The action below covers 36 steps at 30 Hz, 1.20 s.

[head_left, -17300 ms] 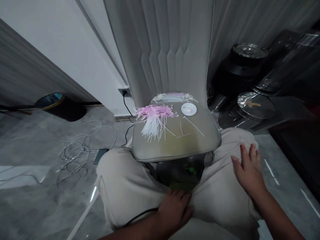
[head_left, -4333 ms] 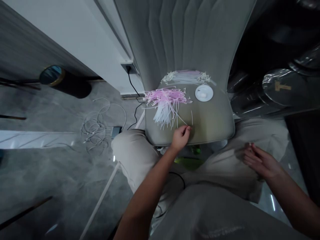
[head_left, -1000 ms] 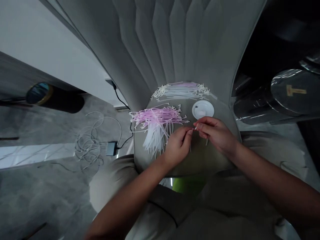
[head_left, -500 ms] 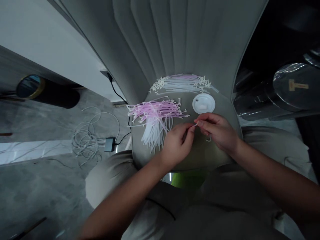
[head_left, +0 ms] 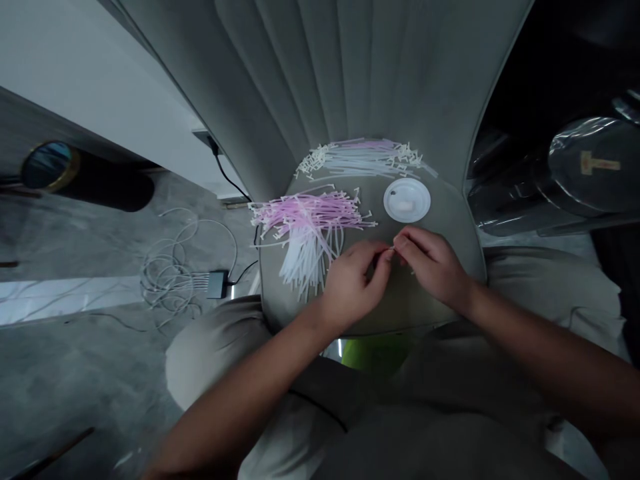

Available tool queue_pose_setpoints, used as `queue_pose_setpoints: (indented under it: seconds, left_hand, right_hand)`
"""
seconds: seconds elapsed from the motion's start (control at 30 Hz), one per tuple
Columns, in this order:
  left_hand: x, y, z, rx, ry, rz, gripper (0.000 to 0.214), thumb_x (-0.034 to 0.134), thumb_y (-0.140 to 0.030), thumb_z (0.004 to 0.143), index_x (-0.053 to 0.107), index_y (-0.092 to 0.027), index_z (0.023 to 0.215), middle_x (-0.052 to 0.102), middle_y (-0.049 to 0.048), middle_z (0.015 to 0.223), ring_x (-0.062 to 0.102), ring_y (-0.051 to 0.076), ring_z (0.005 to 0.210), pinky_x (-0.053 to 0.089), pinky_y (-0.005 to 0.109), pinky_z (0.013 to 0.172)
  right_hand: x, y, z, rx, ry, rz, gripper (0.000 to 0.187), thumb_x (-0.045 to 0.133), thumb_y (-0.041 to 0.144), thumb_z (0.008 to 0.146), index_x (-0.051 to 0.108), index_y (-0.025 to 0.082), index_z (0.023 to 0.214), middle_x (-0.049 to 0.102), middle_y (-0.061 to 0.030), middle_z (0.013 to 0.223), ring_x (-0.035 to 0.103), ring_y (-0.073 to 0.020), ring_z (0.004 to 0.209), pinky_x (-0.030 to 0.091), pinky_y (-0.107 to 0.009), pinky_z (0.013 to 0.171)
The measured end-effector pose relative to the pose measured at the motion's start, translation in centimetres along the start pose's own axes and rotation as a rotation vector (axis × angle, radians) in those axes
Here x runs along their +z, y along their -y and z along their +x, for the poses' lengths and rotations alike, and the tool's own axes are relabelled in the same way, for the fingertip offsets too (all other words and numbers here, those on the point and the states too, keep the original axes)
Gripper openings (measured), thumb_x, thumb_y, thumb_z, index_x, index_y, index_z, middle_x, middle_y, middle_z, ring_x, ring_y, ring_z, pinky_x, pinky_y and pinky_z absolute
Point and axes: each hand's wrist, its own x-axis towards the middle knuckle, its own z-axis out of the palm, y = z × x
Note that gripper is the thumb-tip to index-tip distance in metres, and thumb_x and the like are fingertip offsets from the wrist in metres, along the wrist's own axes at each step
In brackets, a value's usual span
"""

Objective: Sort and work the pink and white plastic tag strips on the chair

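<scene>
Over the front of the grey chair seat, my left hand [head_left: 357, 277] and my right hand [head_left: 433, 263] meet with thumbs and index fingers pinched. Between their fingertips shows a tiny whitish tip [head_left: 392, 249], apparently the end of a thin tube; most of it is hidden by the fingers. Left of my hands lies a pile of pink tubes [head_left: 315, 212] with white end fittings, crossing a bundle of plain white tubes [head_left: 303, 260]. Just beyond my right hand sits a round white dish [head_left: 417, 207] with a small white block [head_left: 406, 205] and a dark speck in it.
Another row of pale tubes [head_left: 363, 160] with white fittings lies along the foot of the chair back [head_left: 360, 73]. On the floor at left are a dark box with coiled cables [head_left: 217, 285] and a black cylinder [head_left: 105, 180]. Plastic-wrapped round objects [head_left: 590, 167] stand at right.
Both hands stay pinched together in nearly the same spot. The curved pale tube end that hung below my right hand is now mostly hidden. The view has shifted slightly.
</scene>
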Motion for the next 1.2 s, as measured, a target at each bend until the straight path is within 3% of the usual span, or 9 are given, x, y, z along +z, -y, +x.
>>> queue_pose_setpoints:
  seconds: [0.13, 0.5, 0.83, 1.2]
  left_hand:
    - [0.0, 0.0, -0.2, 0.012, 0.035, 0.03, 0.017, 0.05, -0.025, 0.095, 0.065, -0.017, 0.094, 0.07, 0.0034, 0.083, 0.064, 0.013, 0.077, 0.049, 0.026, 0.072]
    - [0.3, 0.3, -0.3, -0.007, 0.022, -0.013, 0.021, 0.043, -0.027, 0.098, 0.063, -0.018, 0.095, 0.068, 0.0039, 0.086, 0.064, 0.015, 0.083, 0.049, 0.028, 0.075]
    - [0.5, 0.4, -0.5, -0.046, 0.039, -0.108, 0.022, 0.041, -0.021, 0.094, 0.054, -0.019, 0.076, 0.059, -0.0012, 0.068, 0.055, 0.011, 0.065, 0.041, 0.025, 0.062]
    - [1.0, 0.5, -0.4, -0.099, 0.053, -0.144, 0.026, 0.041, -0.022, 0.095, 0.055, -0.019, 0.073, 0.06, -0.0012, 0.067, 0.054, 0.011, 0.063, 0.041, 0.025, 0.061]
  right_hand:
    - [-0.2, 0.1, 0.0, -0.003, 0.092, -0.005, 0.039, 0.048, 0.037, 0.095, 0.045, 0.02, 0.06, 0.041, 0.0035, 0.057, 0.039, -0.0107, 0.057, 0.03, -0.028, 0.056]
    - [-0.2, 0.2, 0.0, 0.066, 0.057, 0.202, 0.04, 0.049, 0.04, 0.096, 0.047, 0.02, 0.061, 0.046, 0.0035, 0.056, 0.042, -0.0101, 0.055, 0.034, -0.027, 0.057]
    - [0.4, 0.0, -0.2, 0.125, 0.135, 0.295, 0.04, 0.051, 0.045, 0.093, 0.051, 0.019, 0.063, 0.05, 0.0028, 0.058, 0.048, -0.0101, 0.056, 0.037, -0.025, 0.055]
    - [0.6, -0.2, -0.3, 0.04, 0.082, 0.138, 0.035, 0.048, 0.037, 0.096, 0.05, 0.02, 0.066, 0.048, 0.0033, 0.061, 0.046, -0.0102, 0.059, 0.036, -0.026, 0.057]
